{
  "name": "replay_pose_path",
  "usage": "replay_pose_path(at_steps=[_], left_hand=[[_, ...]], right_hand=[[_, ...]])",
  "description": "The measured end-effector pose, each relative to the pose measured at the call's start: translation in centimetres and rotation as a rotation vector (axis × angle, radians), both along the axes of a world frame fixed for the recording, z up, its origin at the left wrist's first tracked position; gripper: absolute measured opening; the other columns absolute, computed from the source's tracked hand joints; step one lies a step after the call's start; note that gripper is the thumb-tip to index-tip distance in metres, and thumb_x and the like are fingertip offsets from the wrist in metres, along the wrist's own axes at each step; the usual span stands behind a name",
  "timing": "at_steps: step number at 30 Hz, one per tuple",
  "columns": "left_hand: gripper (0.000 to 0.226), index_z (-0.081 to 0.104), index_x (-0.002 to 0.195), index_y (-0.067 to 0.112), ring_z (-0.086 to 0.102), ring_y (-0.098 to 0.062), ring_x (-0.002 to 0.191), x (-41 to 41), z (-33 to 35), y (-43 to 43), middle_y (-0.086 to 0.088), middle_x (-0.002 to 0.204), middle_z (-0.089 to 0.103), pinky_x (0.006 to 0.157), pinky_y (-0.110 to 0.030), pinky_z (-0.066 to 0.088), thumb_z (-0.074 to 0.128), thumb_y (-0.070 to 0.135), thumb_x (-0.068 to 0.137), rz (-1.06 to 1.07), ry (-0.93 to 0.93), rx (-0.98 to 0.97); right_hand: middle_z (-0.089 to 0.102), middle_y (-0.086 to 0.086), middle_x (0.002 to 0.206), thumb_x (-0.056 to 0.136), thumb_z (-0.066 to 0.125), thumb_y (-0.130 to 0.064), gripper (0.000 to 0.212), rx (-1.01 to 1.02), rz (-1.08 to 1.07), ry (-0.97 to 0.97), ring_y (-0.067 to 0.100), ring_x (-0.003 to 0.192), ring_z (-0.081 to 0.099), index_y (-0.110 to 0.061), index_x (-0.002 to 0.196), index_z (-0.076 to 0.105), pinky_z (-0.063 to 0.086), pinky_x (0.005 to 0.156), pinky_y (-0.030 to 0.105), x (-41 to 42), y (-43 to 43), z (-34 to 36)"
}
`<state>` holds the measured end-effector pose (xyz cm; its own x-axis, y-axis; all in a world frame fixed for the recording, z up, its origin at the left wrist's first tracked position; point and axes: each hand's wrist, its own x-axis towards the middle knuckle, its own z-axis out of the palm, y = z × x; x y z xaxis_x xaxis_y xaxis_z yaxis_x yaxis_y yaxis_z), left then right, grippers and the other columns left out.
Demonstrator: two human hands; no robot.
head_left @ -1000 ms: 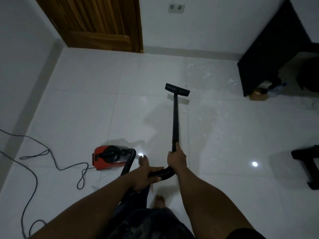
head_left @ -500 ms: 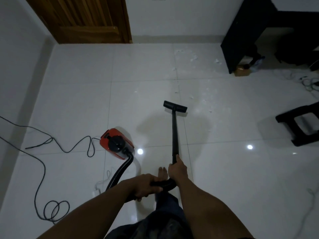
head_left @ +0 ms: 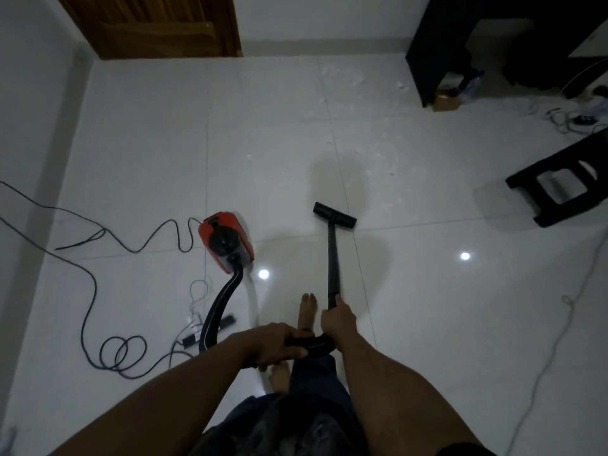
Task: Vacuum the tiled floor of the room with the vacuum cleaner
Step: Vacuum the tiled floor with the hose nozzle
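The red canister vacuum cleaner (head_left: 226, 242) sits on the white tiled floor (head_left: 427, 324) to my left front. Its black hose (head_left: 219, 307) curves back to the bent handle. My left hand (head_left: 275, 343) is closed around that curved handle end. My right hand (head_left: 338, 320) grips the lower end of the black wand (head_left: 333, 258). The wand runs forward to the flat black floor nozzle (head_left: 334, 215), which rests on the tiles. White crumbs (head_left: 378, 156) lie scattered on the floor beyond the nozzle.
A black power cord (head_left: 88, 278) loops over the floor at left, with a small adapter and thin white wires (head_left: 196, 324) near the hose. A black stool (head_left: 559, 185) stands at right, a dark desk (head_left: 437, 51) at far right, a wooden door (head_left: 151, 24) ahead.
I have stepped back: the nozzle and wand have been drawn toward me, away from the crumbs. The red canister has swung round and trailed after the hose. Both hands keep their grip.
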<state>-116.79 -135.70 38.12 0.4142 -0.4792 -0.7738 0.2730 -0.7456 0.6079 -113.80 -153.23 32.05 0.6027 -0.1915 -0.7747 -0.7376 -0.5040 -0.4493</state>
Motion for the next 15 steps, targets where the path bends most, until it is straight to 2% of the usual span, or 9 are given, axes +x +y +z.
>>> replay_pose_path(at_steps=[3,7,9,12,13,15], left_hand=[[0.047,0.047,0.146,0.035,0.056,-0.018,0.066,-1.2,-0.2,-0.6,-0.016,0.108,0.069,0.046,-0.022,0.046,0.053,0.044,0.1,0.006,-0.001,-0.01],[0.047,0.048,0.145,0.032,0.056,-0.02,0.067,-2.1,-0.6,-1.4,-0.012,0.1,0.068,0.045,-0.021,0.044,0.054,0.042,0.1,0.031,0.005,-0.019],[0.046,0.049,0.146,0.03,0.056,-0.016,0.064,-2.2,-0.9,-2.0,-0.003,0.09,0.065,0.044,-0.016,0.042,0.054,0.04,0.101,0.03,-0.004,-0.026],[0.048,0.045,0.149,0.032,0.055,0.005,0.055,-1.9,-1.1,-3.1,0.011,0.083,0.06,0.043,-0.006,0.038,0.053,0.038,0.102,0.039,-0.016,-0.029],[0.05,0.043,0.15,0.034,0.059,0.005,0.06,-1.7,-1.1,-3.5,0.012,0.085,0.062,0.043,-0.005,0.038,0.053,0.039,0.102,0.037,-0.016,-0.036],[0.051,0.04,0.151,0.037,0.067,-0.01,0.09,-0.8,-1.2,-4.3,0.001,0.109,0.069,0.046,-0.005,0.042,0.053,0.041,0.102,0.043,-0.004,-0.044]], right_hand=[[0.045,0.015,0.147,0.103,0.039,-0.031,0.058,-0.014,-0.001,-0.004,0.032,0.126,0.05,-0.017,0.157,0.021,0.044,0.105,0.04,-1.1,-0.6,-0.1],[0.048,0.014,0.144,0.102,0.044,-0.034,0.06,-0.034,0.032,0.0,0.031,0.122,0.053,-0.016,0.156,0.024,0.047,0.099,0.035,-1.6,-1.4,-0.7],[0.049,0.013,0.143,0.102,0.045,-0.032,0.06,-0.039,0.026,0.02,0.029,0.121,0.054,-0.017,0.156,0.024,0.046,0.092,0.03,-1.8,-2.1,-1.2],[0.049,0.012,0.143,0.101,0.046,-0.026,0.059,-0.035,0.035,0.045,0.028,0.119,0.054,-0.018,0.156,0.024,0.043,0.083,0.025,-1.6,-3.2,-2.1],[0.049,0.013,0.142,0.101,0.045,-0.024,0.058,-0.035,0.046,0.047,0.029,0.119,0.054,-0.017,0.155,0.026,0.044,0.083,0.025,-1.4,-3.5,-2.3],[0.05,0.015,0.14,0.099,0.045,-0.018,0.057,-0.051,0.08,0.042,0.031,0.119,0.054,-0.016,0.154,0.029,0.049,0.091,0.031,-0.2,-4.3,-2.7]])
